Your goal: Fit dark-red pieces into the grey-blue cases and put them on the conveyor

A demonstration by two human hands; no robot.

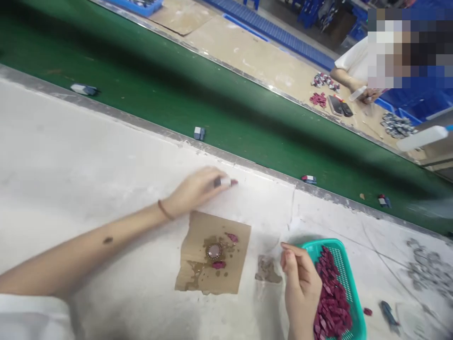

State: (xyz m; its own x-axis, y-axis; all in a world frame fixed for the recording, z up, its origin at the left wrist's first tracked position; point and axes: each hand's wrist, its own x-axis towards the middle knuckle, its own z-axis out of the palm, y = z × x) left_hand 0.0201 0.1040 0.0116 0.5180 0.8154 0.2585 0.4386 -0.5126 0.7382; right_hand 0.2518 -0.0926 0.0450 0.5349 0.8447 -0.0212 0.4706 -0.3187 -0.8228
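Item in hand: a small grey-and-white part with a red end (225, 181), pinched in the fingertips of the left hand (193, 191) just beyond the stained cardboard square (212, 252) — several like parts already lie on the green conveyor belt (198, 99) farther beyond it, so the run looks well under way. Container: teal mesh basket (345, 264), right of the cardboard, holding a heap of dark red chips (331, 297) not yet used; right hand (300, 288) rests at its near rim, fingers loosely curled together, holding nothing visible. On the cardboard: a round glue-smeared disc (214, 250) and two red chips.
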